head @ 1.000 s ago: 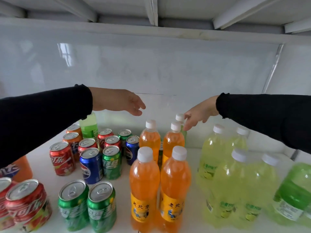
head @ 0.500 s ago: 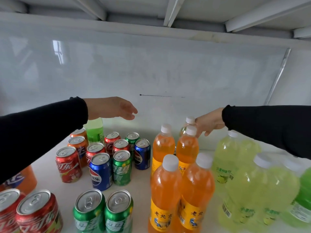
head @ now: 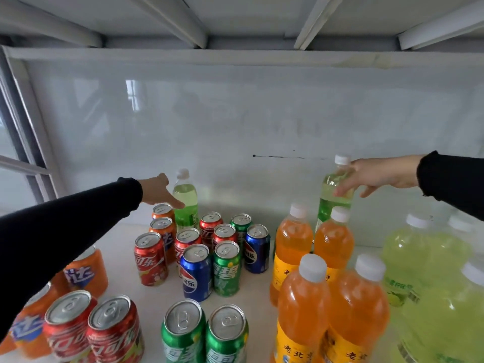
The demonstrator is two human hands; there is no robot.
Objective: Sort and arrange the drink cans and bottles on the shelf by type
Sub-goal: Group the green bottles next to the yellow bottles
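Note:
My right hand (head: 377,174) grips a green bottle (head: 334,195) with a white cap by its upper body, held up behind the orange bottles (head: 293,239). My left hand (head: 159,191) reaches to the back left with its fingers spread. Its fingertip touches the side of a second green bottle (head: 186,205), which stands on the shelf (head: 146,292) behind the cans. Mixed cans stand in the middle: red cola cans (head: 151,259), blue cans (head: 196,273) and green cans (head: 226,268).
Pale yellow-green bottles (head: 429,279) crowd the right side. Two green cans (head: 183,334), two red cans (head: 112,334) and orange cans (head: 86,273) stand at the front left. A white back wall (head: 235,121) and the shelf above (head: 235,27) close in the space.
My right hand closed on the green bottle behind the orange bottles and lifted it up. My left hand dropped toward the back-left green bottle and touches it now.

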